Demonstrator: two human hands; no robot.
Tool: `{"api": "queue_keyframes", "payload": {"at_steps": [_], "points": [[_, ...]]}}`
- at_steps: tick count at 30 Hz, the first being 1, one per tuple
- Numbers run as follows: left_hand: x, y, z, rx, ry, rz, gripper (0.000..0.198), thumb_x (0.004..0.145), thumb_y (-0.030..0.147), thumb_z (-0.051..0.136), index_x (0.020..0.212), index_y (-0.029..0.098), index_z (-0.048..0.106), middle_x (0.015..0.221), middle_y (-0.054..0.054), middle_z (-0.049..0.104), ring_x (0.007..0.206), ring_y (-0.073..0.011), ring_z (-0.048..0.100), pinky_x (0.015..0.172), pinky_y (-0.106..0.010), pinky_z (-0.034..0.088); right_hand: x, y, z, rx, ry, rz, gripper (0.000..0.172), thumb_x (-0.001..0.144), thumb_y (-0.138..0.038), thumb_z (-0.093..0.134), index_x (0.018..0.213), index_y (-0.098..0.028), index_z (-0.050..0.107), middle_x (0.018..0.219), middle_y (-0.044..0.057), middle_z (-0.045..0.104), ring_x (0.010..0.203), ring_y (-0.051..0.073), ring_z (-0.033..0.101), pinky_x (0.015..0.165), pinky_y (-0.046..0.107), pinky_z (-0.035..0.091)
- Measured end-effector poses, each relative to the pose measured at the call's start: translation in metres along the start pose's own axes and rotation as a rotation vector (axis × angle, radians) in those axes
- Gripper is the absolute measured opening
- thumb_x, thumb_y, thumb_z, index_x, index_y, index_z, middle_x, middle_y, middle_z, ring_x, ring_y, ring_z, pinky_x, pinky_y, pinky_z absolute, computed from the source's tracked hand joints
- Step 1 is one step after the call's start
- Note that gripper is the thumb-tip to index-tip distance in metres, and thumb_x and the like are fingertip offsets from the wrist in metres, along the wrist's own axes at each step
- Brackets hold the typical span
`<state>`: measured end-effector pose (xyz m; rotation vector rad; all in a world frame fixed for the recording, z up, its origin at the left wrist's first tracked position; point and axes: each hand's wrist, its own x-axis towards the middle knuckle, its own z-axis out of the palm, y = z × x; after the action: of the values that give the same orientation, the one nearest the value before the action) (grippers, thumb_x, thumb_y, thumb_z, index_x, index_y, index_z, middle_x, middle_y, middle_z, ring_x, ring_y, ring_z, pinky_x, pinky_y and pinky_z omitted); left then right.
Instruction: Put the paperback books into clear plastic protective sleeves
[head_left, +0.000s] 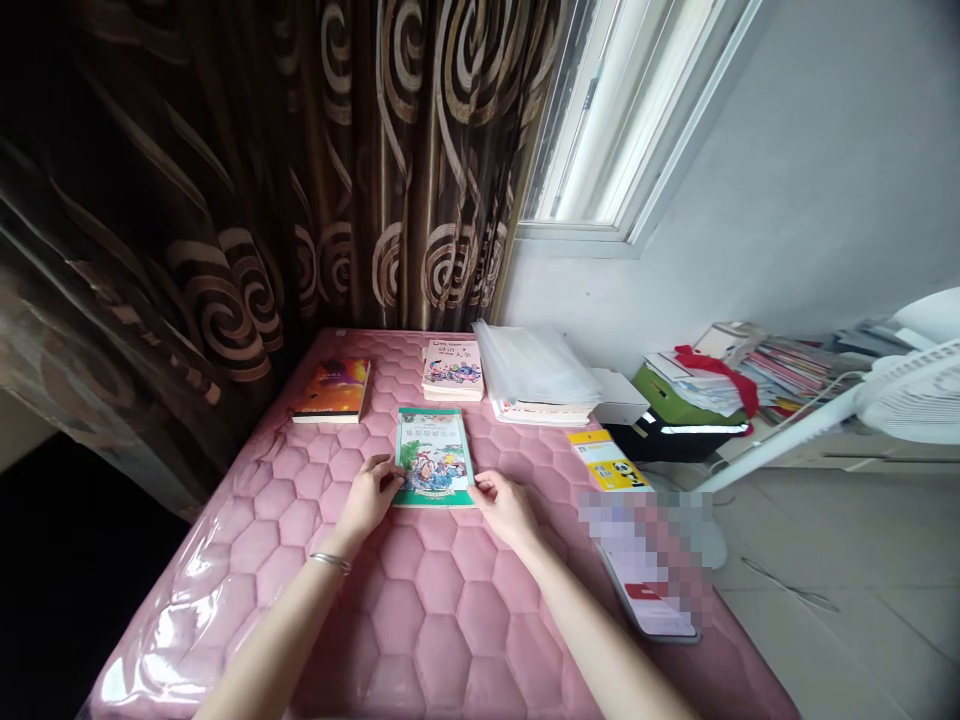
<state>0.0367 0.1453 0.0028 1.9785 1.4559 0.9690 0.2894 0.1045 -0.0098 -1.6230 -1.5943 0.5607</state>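
Note:
A green-edged picture book (435, 458) lies flat on the pink quilted mattress (442, 640), its cover title upside down to me. My left hand (373, 492) pinches the book's left edge near the lower corner, with a silver bangle on that wrist. At the lower right corner, my right hand (504, 503) grips the opposite edge between thumb and fingers. Beyond it sit a pink-covered book (453, 370) and, at the left, a thick orange and purple book (331, 391).
A stack topped with clear plastic sleeves (536, 365) stands near the wall, beside a white box (621, 396). A yellow panda packet (609, 461) and a partly blurred phone (652, 590) lie at the right. A white fan (911, 390) stands beyond the mattress edge.

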Motion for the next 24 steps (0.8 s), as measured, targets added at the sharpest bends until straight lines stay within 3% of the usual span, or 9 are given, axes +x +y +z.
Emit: {"api": "queue_keyframes", "payload": {"at_steps": [5,10,13,19,24], "points": [[-0.027,-0.002,-0.003,-0.007,0.009,0.172,0.012,0.08,0.019,0.066,0.091,0.022,0.071,0.103,-0.006,0.055,0.097,-0.0192,0.06,0.089,-0.036,0.053,-0.012,-0.013,0.001,-0.138,0.128,-0.24,0.018,0.088,-0.029,0.053,0.085,-0.02,0.068,0.089,0.008,0.066,0.086,0.021,0.059,0.081,0.033,0.044],[-0.031,0.008,0.005,0.139,-0.029,0.257,0.019,0.075,0.011,0.071,0.091,0.022,0.071,0.1,-0.005,0.056,0.096,-0.0201,0.058,0.087,-0.036,0.053,-0.025,-0.041,0.017,-0.304,0.059,-0.291,0.005,0.083,-0.027,0.068,0.085,-0.027,0.072,0.1,0.004,0.065,0.096,0.023,0.052,0.08,0.035,0.036],[-0.028,0.012,0.011,0.279,-0.021,0.279,0.015,0.076,0.012,0.071,0.088,0.022,0.072,0.096,-0.005,0.059,0.094,-0.0217,0.057,0.085,-0.038,0.052,-0.027,-0.051,0.03,-0.352,0.0,-0.311,0.006,0.081,-0.032,0.073,0.087,-0.03,0.073,0.101,0.003,0.065,0.099,0.024,0.05,0.077,0.034,0.033],[-0.026,0.013,0.011,0.402,-0.023,0.359,0.009,0.08,0.014,0.069,0.077,0.022,0.072,0.09,-0.005,0.063,0.085,-0.0199,0.055,0.078,-0.034,0.05,-0.022,-0.048,0.042,-0.416,-0.016,-0.365,0.006,0.085,-0.032,0.069,0.082,-0.029,0.073,0.098,0.003,0.065,0.098,0.022,0.049,0.076,0.034,0.031],[-0.024,0.011,0.007,0.446,-0.043,0.397,0.005,0.08,0.018,0.071,0.078,0.021,0.074,0.087,-0.005,0.066,0.08,-0.0197,0.055,0.072,-0.032,0.048,-0.021,-0.035,0.028,-0.447,-0.004,-0.399,0.011,0.087,-0.03,0.068,0.077,-0.029,0.073,0.096,0.002,0.066,0.094,0.02,0.05,0.073,0.033,0.028]]}}
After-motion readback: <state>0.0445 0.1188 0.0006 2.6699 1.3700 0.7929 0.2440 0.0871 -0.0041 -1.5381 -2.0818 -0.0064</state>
